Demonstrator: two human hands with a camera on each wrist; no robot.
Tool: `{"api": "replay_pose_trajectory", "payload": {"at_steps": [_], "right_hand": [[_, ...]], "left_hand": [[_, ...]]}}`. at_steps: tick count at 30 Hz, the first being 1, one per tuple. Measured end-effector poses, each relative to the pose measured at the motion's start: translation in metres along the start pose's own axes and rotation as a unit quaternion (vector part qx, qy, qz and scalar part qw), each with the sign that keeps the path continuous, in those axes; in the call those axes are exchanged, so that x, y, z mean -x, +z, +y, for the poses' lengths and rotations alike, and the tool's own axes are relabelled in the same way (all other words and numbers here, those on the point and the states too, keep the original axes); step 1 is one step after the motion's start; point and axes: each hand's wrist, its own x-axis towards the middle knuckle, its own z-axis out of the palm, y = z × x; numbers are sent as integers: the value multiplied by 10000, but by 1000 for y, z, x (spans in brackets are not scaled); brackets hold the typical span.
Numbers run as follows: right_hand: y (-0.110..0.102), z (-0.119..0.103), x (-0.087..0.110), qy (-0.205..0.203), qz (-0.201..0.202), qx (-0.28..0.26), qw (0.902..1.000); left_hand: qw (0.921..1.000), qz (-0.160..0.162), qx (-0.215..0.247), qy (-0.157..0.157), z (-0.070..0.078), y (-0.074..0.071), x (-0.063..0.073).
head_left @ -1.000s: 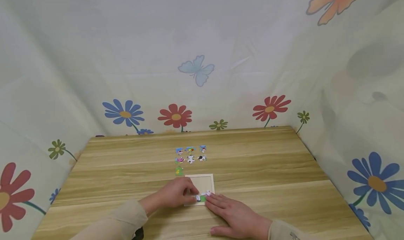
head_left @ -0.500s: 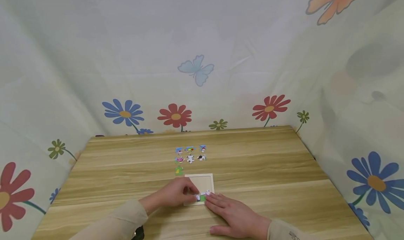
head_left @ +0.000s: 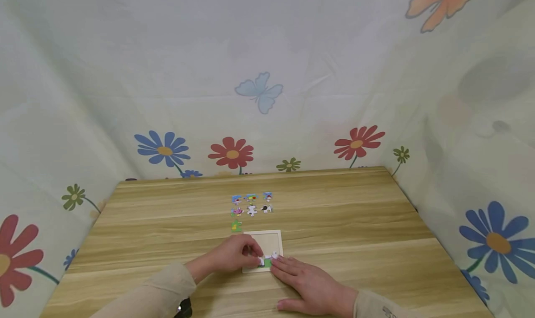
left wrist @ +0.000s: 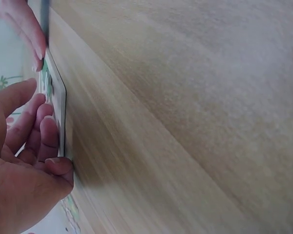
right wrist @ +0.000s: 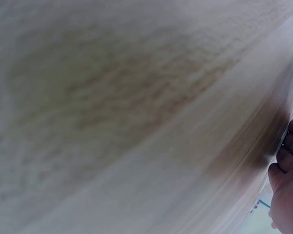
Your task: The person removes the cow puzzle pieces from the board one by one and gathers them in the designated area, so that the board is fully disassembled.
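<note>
A small square puzzle tray [head_left: 281,240] with a pale rim lies near the front of the table. Along its lower edge, green and white puzzle pieces [head_left: 268,263] are laid in. My left hand [head_left: 234,254] reaches over the tray's left side, thumb and index finger pinching a white jigsaw piece [head_left: 262,261] at the lower left; the fingers hide much of it. In the left wrist view the other fingers [left wrist: 49,134] curl beside the tray's edge. My right hand [head_left: 311,283] lies flat with extended fingers, its fingertips on the tray's lower right corner.
Beyond the tray, several loose jigsaw pieces [head_left: 251,210] lie in rough rows on the wooden table [head_left: 342,225]. One green piece [head_left: 236,225] lies just off the tray's upper left corner. A flower-printed curtain [head_left: 317,123] surrounds the table's back and sides.
Almost nothing differs. Both hands keep their places at the tray, with only a very slight shift of the left fingertips and of the view.
</note>
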Motion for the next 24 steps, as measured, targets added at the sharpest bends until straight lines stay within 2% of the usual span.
{"api": "replay_pose_trajectory", "payload": {"at_steps": [9, 16, 24], "right_hand": [[1, 0, 0, -60, 113, -12, 9999], [1, 0, 0, -116, 192, 77, 9997], [1, 1, 0, -47, 53, -7, 10000]], "left_hand": [[9998, 131, 35, 132, 0, 1, -2], [9994, -7, 326, -112, -1, 2, -3], [9980, 105, 604, -154, -1, 3, -5]]}}
